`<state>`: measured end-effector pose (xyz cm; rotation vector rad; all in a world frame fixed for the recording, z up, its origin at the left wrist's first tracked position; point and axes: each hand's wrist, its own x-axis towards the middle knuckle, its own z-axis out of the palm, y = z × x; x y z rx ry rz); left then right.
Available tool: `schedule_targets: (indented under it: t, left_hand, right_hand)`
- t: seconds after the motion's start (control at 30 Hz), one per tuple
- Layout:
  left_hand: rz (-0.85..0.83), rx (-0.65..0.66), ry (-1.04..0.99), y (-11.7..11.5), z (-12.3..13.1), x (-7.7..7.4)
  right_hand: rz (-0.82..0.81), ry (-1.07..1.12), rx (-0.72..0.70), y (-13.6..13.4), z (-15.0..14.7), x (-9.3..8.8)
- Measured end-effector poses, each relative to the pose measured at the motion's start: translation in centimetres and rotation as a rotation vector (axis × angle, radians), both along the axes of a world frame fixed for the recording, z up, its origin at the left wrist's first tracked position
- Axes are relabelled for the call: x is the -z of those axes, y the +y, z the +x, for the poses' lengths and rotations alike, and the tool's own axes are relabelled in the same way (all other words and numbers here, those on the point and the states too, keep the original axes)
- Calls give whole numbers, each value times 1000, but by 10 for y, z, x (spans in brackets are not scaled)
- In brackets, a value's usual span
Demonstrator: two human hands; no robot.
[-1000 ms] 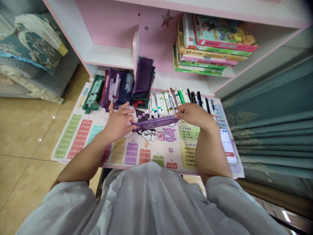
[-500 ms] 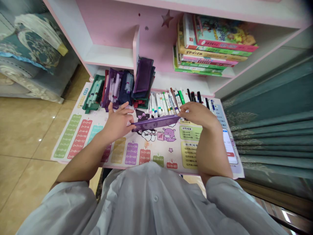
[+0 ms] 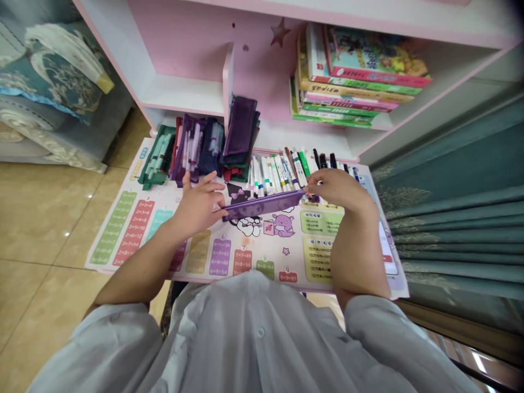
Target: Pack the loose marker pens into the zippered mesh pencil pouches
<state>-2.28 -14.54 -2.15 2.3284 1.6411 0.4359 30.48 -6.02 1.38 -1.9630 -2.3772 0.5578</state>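
Two hands work over a printed times-table mat (image 3: 110, 229) in the head view. A slim purple pencil case (image 3: 262, 206) lies across the middle of the mat, its length held between them. The left hand (image 3: 198, 207) is half open, with its upper fingers spread and its lower edge gripping the case's left end. The right hand (image 3: 338, 191) is curled, its fingertips closed on the right end.

Just beyond the case, along the mat's far edge, stands a row of marker pens (image 3: 278, 174), with filled fabric pouches (image 3: 196, 147) piled to their left. A phone (image 3: 387, 254) lies on the mat's right end, partly hidden by the right forearm. Books (image 3: 360, 71) sit on a pink shelf (image 3: 184, 54) above the mat.
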Motion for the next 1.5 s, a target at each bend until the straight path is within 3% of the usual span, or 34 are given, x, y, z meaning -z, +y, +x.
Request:
schedule_targets:
  t: [0.4, 0.53, 0.67, 0.8, 0.9, 1.07, 1.2, 1.33, 1.5]
  left_hand:
    - [-1, 13, -32, -1, 1, 1]
    - [27, 17, -81, -3, 1, -4]
    - [144, 1, -168, -9, 4, -13]
    - [341, -49, -251, -18, 11, -15]
    - [447, -87, -262, -24, 17, -13]
    - [587, -58, -267, -26, 23, -5]
    - [636, -6, -286, -27, 27, 1]
    - [619, 39, -275, -31, 31, 2]
    - [427, 63, -270, -37, 32, -2]
  right_hand:
    - [9, -65, 38, -4, -6, -1]
    - [154, 91, 33, -16, -7, -11]
    - [363, 380, 182, -24, -9, -19]
    - [611, 576, 319, -21, -19, -14]
    - [610, 645, 265, -21, -33, -6]
    - [425, 702, 103, -33, -65, 12]
    - [444, 723, 81, -41, -83, 25]
    - [471, 648, 51, -45, -88, 30]
    - [463, 585, -19, -61, -90, 26]
